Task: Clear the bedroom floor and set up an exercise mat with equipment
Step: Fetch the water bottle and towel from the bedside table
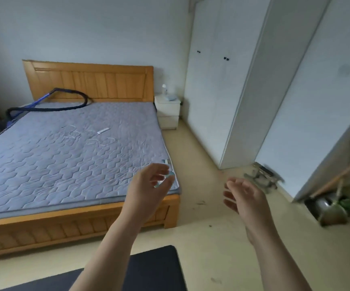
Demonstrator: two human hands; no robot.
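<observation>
A dark exercise mat [155, 267] lies flat on the beige floor at the bottom of the view, partly hidden by my left forearm. My left hand [149, 187] is raised in front of the bed's near right corner, fingers apart, holding nothing. My right hand [243, 196] hangs over the bare floor to the right of the bed, fingers also spread and empty. A dark hoop-like ring with a blue handle [50, 101] rests at the head of the mattress. Small folded metal equipment [262, 177] sits blurred on the floor by the wardrobe.
A wooden bed [81, 225] with a grey quilted mattress [65, 152] fills the left. A white nightstand [167, 112] and a white wardrobe [218, 80] stand behind. At the right, a wooden-handled tool and a pot [333, 208] lean by the wall. A white cable lies on the mattress.
</observation>
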